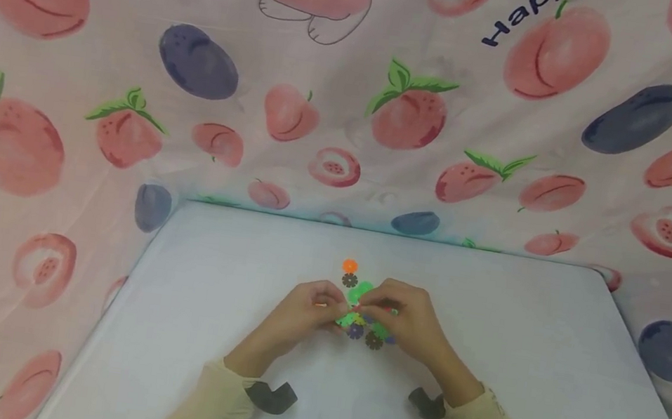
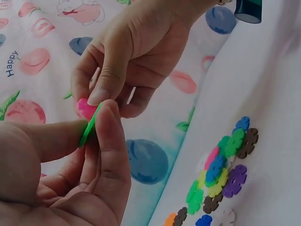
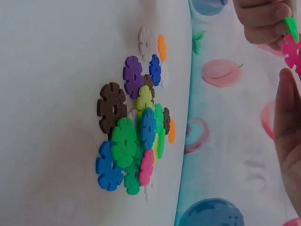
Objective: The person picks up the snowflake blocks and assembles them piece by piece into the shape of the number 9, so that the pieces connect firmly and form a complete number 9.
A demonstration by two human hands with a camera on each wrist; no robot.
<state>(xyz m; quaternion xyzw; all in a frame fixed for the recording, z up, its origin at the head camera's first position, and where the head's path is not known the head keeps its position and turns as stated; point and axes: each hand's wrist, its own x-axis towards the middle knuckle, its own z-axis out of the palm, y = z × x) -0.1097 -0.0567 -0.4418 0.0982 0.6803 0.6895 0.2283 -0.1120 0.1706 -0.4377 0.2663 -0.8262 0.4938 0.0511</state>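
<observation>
Both hands meet above the table, close together over a loose pile of notched, flower-shaped plastic discs. My left hand pinches a green disc between thumb and fingertips, edge-on in the left wrist view. A pink disc is gripped by the thumb and fingers of my right hand. The two discs meet edge to edge, the pink one overlapping the green in the right wrist view. The fingers partly cover both discs.
Under the hands the pile includes a purple disc, a brown disc, a green disc and a blue disc, some overlapping. An orange disc lies at the far side. A fruit-print cloth hangs behind the white table.
</observation>
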